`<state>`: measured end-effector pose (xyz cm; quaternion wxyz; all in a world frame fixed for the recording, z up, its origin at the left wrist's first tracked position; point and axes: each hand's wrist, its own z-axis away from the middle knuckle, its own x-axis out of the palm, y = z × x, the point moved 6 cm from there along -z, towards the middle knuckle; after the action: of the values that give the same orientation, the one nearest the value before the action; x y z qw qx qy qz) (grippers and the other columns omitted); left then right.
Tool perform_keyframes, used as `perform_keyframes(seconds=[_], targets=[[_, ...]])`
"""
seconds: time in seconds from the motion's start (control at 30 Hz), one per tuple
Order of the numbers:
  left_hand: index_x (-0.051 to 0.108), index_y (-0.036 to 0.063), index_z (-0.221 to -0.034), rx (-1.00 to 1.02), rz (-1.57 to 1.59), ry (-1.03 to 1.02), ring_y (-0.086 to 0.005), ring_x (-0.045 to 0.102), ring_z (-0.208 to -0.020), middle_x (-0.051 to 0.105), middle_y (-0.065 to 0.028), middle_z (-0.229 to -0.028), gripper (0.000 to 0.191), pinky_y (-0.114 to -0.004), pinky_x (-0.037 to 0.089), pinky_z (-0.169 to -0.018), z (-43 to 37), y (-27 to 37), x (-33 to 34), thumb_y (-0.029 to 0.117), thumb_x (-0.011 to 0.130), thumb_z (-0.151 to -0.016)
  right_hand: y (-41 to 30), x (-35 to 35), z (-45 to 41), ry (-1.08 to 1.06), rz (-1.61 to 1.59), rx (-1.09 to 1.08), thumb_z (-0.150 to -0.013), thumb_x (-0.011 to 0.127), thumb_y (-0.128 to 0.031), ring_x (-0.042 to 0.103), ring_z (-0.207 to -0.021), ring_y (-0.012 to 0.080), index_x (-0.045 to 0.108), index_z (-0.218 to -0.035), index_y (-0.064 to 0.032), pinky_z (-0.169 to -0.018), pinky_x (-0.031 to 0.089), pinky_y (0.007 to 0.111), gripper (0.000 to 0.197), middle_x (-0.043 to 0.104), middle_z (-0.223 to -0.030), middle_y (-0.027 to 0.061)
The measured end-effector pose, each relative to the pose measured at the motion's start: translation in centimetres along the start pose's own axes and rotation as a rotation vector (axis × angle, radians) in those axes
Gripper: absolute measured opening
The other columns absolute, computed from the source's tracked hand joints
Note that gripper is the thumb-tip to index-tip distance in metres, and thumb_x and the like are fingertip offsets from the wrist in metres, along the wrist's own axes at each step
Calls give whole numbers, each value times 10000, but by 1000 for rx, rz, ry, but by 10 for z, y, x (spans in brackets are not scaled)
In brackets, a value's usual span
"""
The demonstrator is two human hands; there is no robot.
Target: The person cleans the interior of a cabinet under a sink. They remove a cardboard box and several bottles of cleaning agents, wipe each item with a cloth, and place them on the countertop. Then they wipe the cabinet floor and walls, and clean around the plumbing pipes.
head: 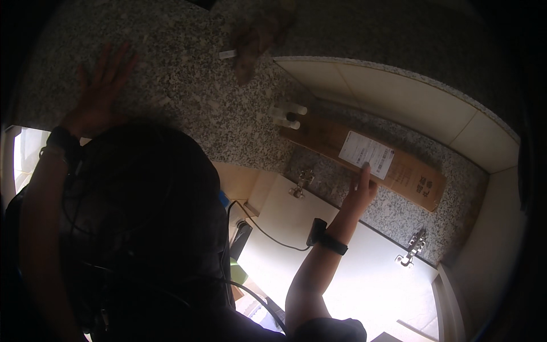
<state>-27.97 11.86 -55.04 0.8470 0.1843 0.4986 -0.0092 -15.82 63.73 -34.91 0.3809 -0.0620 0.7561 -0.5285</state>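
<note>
My left hand (100, 92) lies with spread fingers on the dim speckled granite surface (188, 81), holding nothing. On the right, my right hand (363, 188) is at the near long edge of a long, flat cardboard box (410, 184). One digit rests over the box's white printed label (367, 154); the other fingers are curled at the edge and partly hidden. The box lies slanted on granite beside a low tiled wall. Pale, translucent cylindrical objects (290, 116) are at its left end. Both wrists wear dark bands.
A pale cabinet door (295, 213) with metal hinges (302, 184) stands below the box. The tiled wall (397, 98) runs behind it. A dim brownish object (248, 60), too dark to identify, lies near the top. A black cable (273, 235) leads to the right wrist's device.
</note>
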Motion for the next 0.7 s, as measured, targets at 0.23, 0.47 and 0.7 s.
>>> perform_keyframes(seconds=[0.23,0.47,0.7], targets=[[87,267,-1478,-31,7,-22,-283,-101,-1417,-49,-12,-1551,1123,-675,-30,-1060,3,-1,-5,158,817,-631,11,-9,11,-30,-2,139,-871,642,-237,473,-1185,215,473,-1247,-35,-917,396,386,459,533,-1250,87],[101,187,-1482,143,34,235,-326,-78,-1417,-23,-96,-1549,1123,-693,-20,-1035,-10,-13,27,303,814,-623,29,41,76,-242,216,-62,-810,650,-70,541,-940,147,592,-1100,-51,-733,462,266,297,572,-1065,57],[126,191,-1478,-25,51,32,-326,-68,-1417,-13,-76,-1549,1097,-711,-16,-1024,4,-12,-6,313,810,-629,-62,299,114,-978,391,-611,-824,669,-154,305,-1316,401,359,-1378,-109,-1013,354,483,637,255,-1441,240]])
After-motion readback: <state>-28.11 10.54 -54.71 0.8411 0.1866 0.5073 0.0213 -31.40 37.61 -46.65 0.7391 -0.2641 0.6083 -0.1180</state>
